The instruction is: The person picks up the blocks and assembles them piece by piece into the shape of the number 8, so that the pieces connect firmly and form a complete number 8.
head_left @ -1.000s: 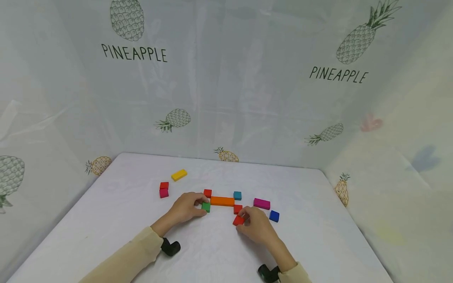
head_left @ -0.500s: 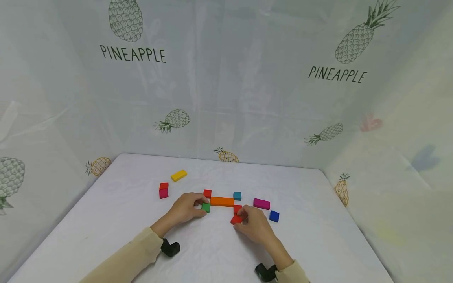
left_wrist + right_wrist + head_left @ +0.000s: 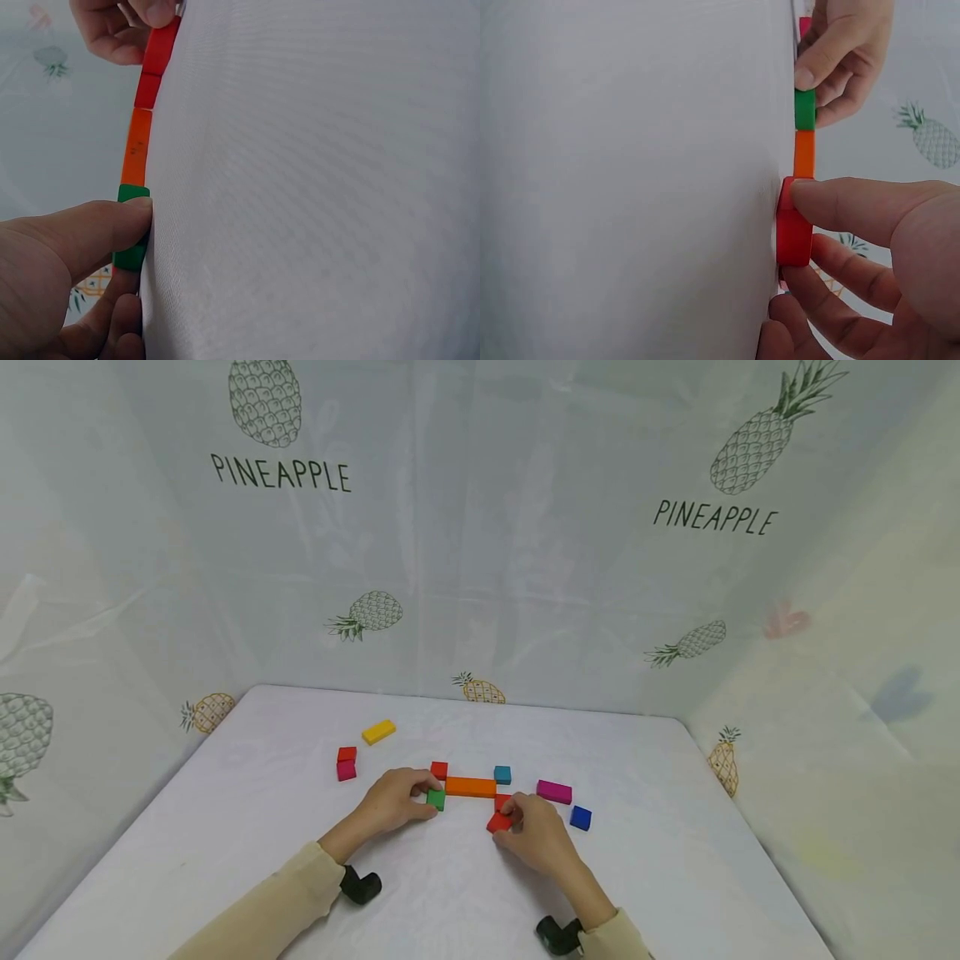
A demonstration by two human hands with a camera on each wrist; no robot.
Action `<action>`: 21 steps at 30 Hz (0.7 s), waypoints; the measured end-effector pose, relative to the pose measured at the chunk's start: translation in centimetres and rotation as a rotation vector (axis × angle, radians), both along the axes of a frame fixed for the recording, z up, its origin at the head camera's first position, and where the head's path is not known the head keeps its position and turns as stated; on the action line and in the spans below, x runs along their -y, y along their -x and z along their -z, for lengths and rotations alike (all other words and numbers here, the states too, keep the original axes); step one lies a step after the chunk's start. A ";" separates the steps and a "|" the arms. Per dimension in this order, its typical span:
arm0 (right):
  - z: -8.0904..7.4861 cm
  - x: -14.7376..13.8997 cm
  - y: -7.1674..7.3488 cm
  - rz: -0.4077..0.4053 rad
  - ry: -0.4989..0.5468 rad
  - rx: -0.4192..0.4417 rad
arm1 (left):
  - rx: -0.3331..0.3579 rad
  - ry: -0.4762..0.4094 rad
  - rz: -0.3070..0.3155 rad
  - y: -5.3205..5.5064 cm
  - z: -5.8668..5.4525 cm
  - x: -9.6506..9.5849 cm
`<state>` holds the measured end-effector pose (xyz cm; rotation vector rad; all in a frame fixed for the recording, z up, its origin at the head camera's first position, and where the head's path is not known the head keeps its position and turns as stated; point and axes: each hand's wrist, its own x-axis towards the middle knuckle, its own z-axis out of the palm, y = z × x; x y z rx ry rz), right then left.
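In the head view my left hand pinches a green block near the left end of a long orange block. A red cube sits just behind the green one. My right hand holds a red block, slightly turned, against or close to another red block at the orange block's right end. Thumb and fingers grip that red block in the right wrist view. From the left wrist, the thumb lies on the green block. A teal cube stands behind the orange block's right end.
Right of my right hand lie a magenta block and a blue cube. At the left are a yellow block, a red cube and a pink cube. A pineapple-print curtain rises behind the white table.
My right hand has shifted slightly left and away from me, bringing its red block closer to the other red block. The left hand stays at the green block.
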<state>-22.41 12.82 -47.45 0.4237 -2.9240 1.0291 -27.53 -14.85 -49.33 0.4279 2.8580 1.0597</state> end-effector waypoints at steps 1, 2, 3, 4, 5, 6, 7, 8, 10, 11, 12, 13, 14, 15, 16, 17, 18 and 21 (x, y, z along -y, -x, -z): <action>0.0 0.0 0.0 0.003 0.000 0.001 | -0.001 -0.001 0.000 0.0 0.0 0.0; -0.1 0.1 0.0 0.006 0.000 0.002 | -0.003 -0.002 0.000 0.0 -0.1 0.0; -0.1 0.1 0.0 0.009 0.000 0.003 | -0.005 -0.003 0.001 0.0 -0.1 0.0; -0.1 0.1 0.0 0.011 -0.001 0.003 | -0.006 -0.003 0.002 0.0 -0.1 0.0; -0.1 0.2 0.0 0.013 0.000 0.004 | -0.007 -0.003 0.002 -0.1 -0.1 0.0; -0.1 0.2 0.0 0.015 0.001 0.006 | -0.007 -0.005 0.002 -0.1 -0.2 -0.1; -0.2 0.2 0.0 0.015 0.001 0.006 | -0.006 -0.007 0.001 -0.1 -0.2 -0.1; -0.2 0.2 0.0 0.016 0.000 0.007 | -0.005 -0.008 0.002 -0.1 -0.2 -0.1; -0.2 0.2 0.0 0.015 0.001 0.008 | -0.002 -0.007 0.000 -0.1 -0.2 -0.1; -0.2 0.2 0.0 0.016 0.001 0.008 | 0.001 -0.005 -0.001 -0.1 -0.2 -0.1; -0.1 0.2 0.0 0.016 0.001 0.008 | 0.001 -0.003 0.000 -0.1 -0.2 -0.1; -0.1 0.2 0.0 0.016 0.000 0.007 | 0.003 -0.001 0.000 -0.1 -0.1 0.0; -0.1 0.2 0.0 0.015 0.001 0.005 | 0.004 0.000 0.001 -0.1 -0.1 0.0; -0.1 0.2 0.0 0.014 0.002 0.003 | 0.005 0.001 0.000 -0.1 -0.1 0.0; 0.0 0.2 0.0 0.014 0.002 0.002 | 0.006 0.001 -0.001 -0.1 -0.1 0.0; 0.0 0.2 0.0 0.013 0.002 0.000 | 0.006 0.000 0.000 -0.1 -0.1 0.0; 0.0 0.2 0.0 0.013 0.003 -0.001 | 0.005 -0.002 0.001 -0.1 -0.1 0.0; 0.1 0.1 0.1 0.015 0.006 -0.004 | 0.005 -0.003 -0.001 -0.2 -0.2 -0.1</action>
